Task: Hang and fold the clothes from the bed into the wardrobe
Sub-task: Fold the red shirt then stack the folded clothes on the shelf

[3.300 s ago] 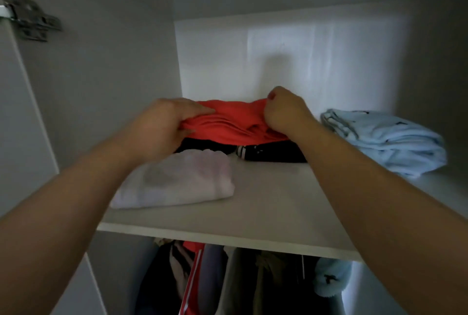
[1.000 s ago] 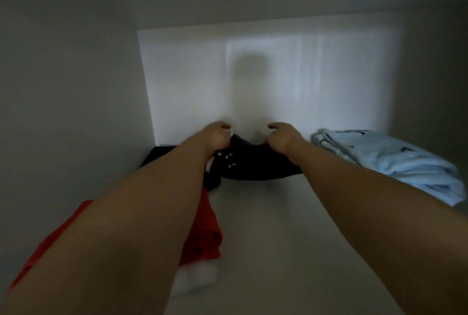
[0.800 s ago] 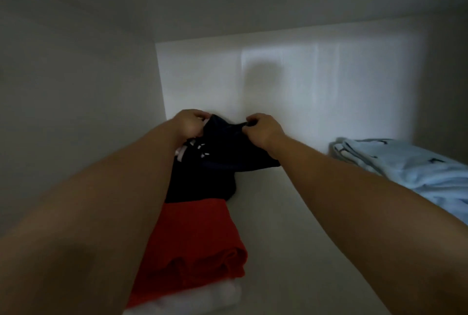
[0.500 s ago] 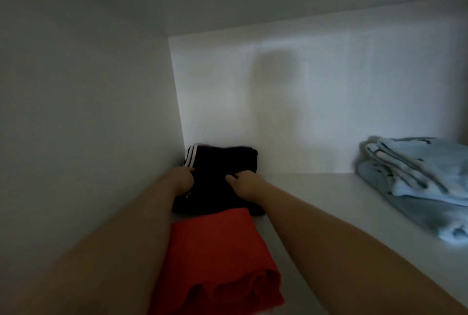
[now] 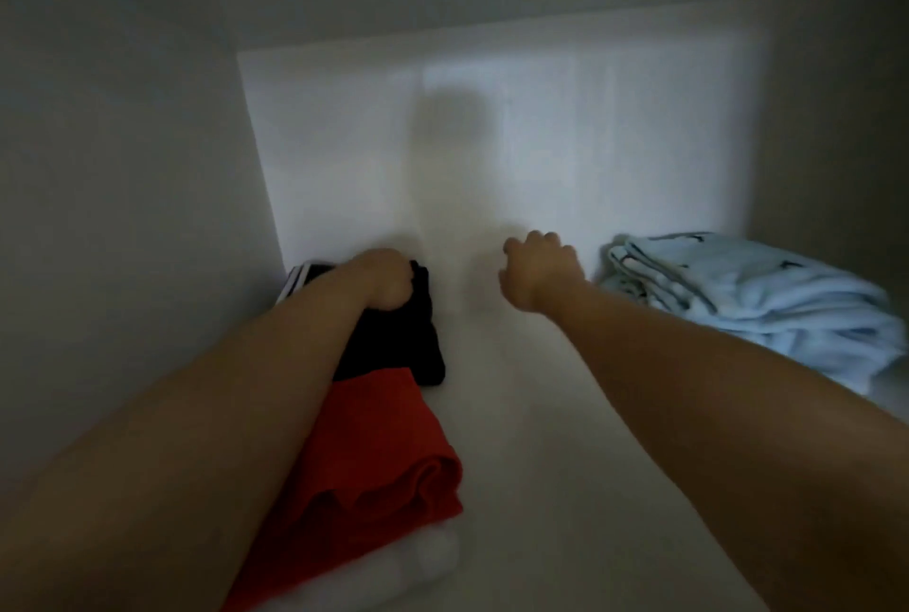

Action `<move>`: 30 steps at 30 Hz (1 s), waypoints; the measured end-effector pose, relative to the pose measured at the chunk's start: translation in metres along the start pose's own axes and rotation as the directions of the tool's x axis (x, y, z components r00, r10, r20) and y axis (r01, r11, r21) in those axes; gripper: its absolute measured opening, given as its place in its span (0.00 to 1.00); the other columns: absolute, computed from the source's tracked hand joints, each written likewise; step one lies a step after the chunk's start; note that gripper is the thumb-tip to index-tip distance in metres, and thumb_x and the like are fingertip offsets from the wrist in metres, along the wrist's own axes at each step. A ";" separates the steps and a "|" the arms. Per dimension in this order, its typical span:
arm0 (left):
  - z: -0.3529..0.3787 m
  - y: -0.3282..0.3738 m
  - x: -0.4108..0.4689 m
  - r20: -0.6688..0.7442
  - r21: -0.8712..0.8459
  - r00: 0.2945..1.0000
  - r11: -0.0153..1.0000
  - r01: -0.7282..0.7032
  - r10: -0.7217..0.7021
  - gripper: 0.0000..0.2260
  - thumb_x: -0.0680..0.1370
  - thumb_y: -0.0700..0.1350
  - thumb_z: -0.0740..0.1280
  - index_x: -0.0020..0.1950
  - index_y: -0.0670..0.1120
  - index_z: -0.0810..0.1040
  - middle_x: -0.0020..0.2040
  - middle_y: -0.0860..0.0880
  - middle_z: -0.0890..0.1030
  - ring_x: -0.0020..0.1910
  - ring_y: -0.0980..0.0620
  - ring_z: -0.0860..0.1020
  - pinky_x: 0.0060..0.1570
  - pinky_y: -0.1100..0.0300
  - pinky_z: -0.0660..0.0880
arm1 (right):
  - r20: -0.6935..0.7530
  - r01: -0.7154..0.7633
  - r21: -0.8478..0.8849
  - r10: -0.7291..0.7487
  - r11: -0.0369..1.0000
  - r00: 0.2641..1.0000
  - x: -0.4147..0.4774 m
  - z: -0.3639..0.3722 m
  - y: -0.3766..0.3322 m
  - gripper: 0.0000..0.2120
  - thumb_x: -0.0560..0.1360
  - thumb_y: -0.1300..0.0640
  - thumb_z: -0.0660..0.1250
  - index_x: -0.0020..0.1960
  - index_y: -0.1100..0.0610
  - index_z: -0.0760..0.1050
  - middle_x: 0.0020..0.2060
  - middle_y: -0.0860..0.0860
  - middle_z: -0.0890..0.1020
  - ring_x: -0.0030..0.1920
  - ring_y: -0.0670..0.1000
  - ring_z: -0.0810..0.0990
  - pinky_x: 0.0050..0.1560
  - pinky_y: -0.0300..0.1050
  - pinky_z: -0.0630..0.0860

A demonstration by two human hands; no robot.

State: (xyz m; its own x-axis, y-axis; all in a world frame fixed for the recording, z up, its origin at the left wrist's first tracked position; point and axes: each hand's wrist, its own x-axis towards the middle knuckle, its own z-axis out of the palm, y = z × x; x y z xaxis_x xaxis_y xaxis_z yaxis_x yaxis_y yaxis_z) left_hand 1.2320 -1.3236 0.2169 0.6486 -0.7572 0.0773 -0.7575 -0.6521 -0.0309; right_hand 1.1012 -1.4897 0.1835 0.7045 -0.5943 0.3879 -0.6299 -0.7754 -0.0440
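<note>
A folded black garment (image 5: 399, 346) with white stripes lies in the back left corner of the white wardrobe shelf (image 5: 536, 444). My left hand (image 5: 386, 280) sits on its far end, fingers curled into the cloth. In front of it a folded red garment (image 5: 376, 444) rests on a folded white one (image 5: 393, 577); my left forearm covers their left sides. My right hand (image 5: 538, 267) hovers over bare shelf to the right of the black garment, fingers loosely curled, holding nothing.
A folded light blue garment (image 5: 738, 299) with dark marks lies at the right of the shelf. The compartment's back panel (image 5: 492, 144) stands just beyond both hands, and the left side wall (image 5: 123, 217) runs close beside the stack.
My right hand has let go of the black garment and moved right, off the cloth. My left hand stays on the garment in the back corner.
</note>
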 end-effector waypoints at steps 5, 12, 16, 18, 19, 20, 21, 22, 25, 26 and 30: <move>-0.005 0.112 -0.002 0.029 -0.002 0.949 0.949 -0.314 0.314 0.21 0.84 0.42 0.56 0.78 0.40 0.63 0.79 0.42 0.60 0.78 0.45 0.59 0.72 0.60 0.54 | 0.000 -0.225 -0.103 0.226 0.969 0.974 -0.018 -0.032 0.096 0.20 0.79 0.51 0.58 0.70 0.57 0.67 0.66 0.58 0.71 0.67 0.60 0.68 0.65 0.56 0.65; 0.028 0.259 -0.006 -0.074 -0.143 0.855 0.843 -0.519 0.514 0.21 0.81 0.48 0.63 0.73 0.43 0.71 0.73 0.42 0.70 0.68 0.43 0.73 0.66 0.55 0.69 | 0.102 -0.487 -0.155 0.504 0.860 0.858 -0.065 -0.039 0.231 0.24 0.81 0.55 0.57 0.77 0.54 0.60 0.75 0.59 0.62 0.75 0.64 0.61 0.72 0.64 0.61; 0.057 0.314 -0.009 -0.149 -0.196 0.839 0.816 -0.544 0.524 0.36 0.78 0.59 0.65 0.81 0.47 0.54 0.82 0.47 0.50 0.80 0.41 0.51 0.77 0.45 0.55 | 0.246 -0.354 -0.143 0.380 0.924 0.892 -0.092 -0.012 0.273 0.26 0.84 0.54 0.53 0.81 0.54 0.53 0.79 0.56 0.57 0.78 0.59 0.58 0.75 0.61 0.59; 0.072 0.325 -0.007 -0.182 -0.178 0.851 0.835 -0.521 0.493 0.37 0.77 0.60 0.67 0.80 0.48 0.56 0.80 0.47 0.56 0.78 0.41 0.55 0.74 0.44 0.60 | 0.255 -0.332 -0.147 0.360 0.932 0.898 -0.098 -0.005 0.278 0.26 0.84 0.55 0.52 0.81 0.54 0.52 0.79 0.56 0.56 0.78 0.59 0.56 0.75 0.62 0.57; 0.077 0.325 -0.007 -0.201 -0.164 0.859 0.848 -0.504 0.472 0.36 0.76 0.60 0.68 0.78 0.48 0.59 0.78 0.45 0.60 0.76 0.41 0.60 0.72 0.44 0.64 | 0.234 -0.324 -0.138 0.349 0.936 0.908 -0.100 -0.002 0.277 0.25 0.84 0.55 0.51 0.80 0.55 0.53 0.79 0.57 0.58 0.78 0.59 0.57 0.73 0.62 0.57; 0.079 0.324 -0.007 -0.213 -0.156 0.864 0.857 -0.492 0.457 0.35 0.75 0.59 0.69 0.77 0.48 0.61 0.76 0.45 0.63 0.73 0.41 0.64 0.69 0.45 0.67 | 0.205 -0.305 -0.131 0.327 0.943 0.923 -0.100 0.002 0.277 0.24 0.84 0.54 0.51 0.80 0.55 0.56 0.78 0.58 0.60 0.77 0.59 0.59 0.73 0.60 0.58; 0.079 0.320 -0.007 -0.209 -0.153 0.868 0.862 -0.483 0.450 0.34 0.74 0.58 0.70 0.76 0.48 0.63 0.74 0.44 0.65 0.72 0.42 0.66 0.68 0.46 0.69 | 0.186 -0.303 -0.102 0.317 0.948 0.930 -0.100 0.004 0.275 0.23 0.85 0.52 0.49 0.79 0.55 0.58 0.77 0.58 0.62 0.76 0.59 0.61 0.73 0.59 0.58; 0.077 0.314 -0.008 -0.192 -0.158 0.874 0.865 -0.476 0.446 0.33 0.74 0.56 0.70 0.76 0.47 0.64 0.73 0.44 0.67 0.70 0.42 0.68 0.67 0.48 0.69 | 0.180 -0.299 -0.076 0.308 0.951 0.934 -0.101 0.005 0.273 0.23 0.85 0.50 0.48 0.78 0.54 0.60 0.76 0.58 0.63 0.75 0.59 0.63 0.73 0.58 0.58; 0.069 0.286 -0.017 -0.118 -0.154 0.917 0.905 -0.396 0.382 0.31 0.74 0.51 0.70 0.75 0.45 0.65 0.72 0.42 0.70 0.67 0.41 0.72 0.66 0.50 0.72 | 0.202 -0.244 -0.077 0.254 0.967 0.946 -0.102 0.008 0.247 0.25 0.84 0.44 0.46 0.77 0.51 0.63 0.76 0.57 0.64 0.75 0.60 0.62 0.74 0.61 0.56; 0.066 0.275 -0.021 -0.098 -0.143 0.933 0.923 -0.358 0.347 0.30 0.75 0.50 0.70 0.74 0.44 0.66 0.71 0.42 0.71 0.66 0.41 0.73 0.65 0.50 0.72 | 0.209 -0.204 -0.088 0.219 0.975 0.953 -0.102 0.008 0.233 0.25 0.83 0.44 0.46 0.76 0.50 0.64 0.76 0.57 0.65 0.75 0.60 0.62 0.74 0.62 0.55; 0.062 0.224 -0.038 -0.116 -0.071 0.973 0.976 -0.206 0.197 0.19 0.77 0.45 0.68 0.66 0.41 0.72 0.64 0.41 0.77 0.61 0.42 0.77 0.59 0.52 0.75 | 0.232 -0.095 -0.074 0.110 0.993 0.966 -0.104 0.010 0.165 0.24 0.82 0.43 0.46 0.74 0.48 0.65 0.74 0.56 0.67 0.73 0.60 0.63 0.71 0.63 0.56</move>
State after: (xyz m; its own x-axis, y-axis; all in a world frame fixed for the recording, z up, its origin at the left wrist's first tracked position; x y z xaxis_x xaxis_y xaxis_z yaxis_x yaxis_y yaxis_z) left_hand 1.0426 -1.4434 0.1458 0.4735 -0.8612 0.1848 -0.8783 -0.4775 0.0252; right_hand 0.9271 -1.5579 0.1267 0.6878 -0.7089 0.1562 -0.7164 -0.6976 -0.0118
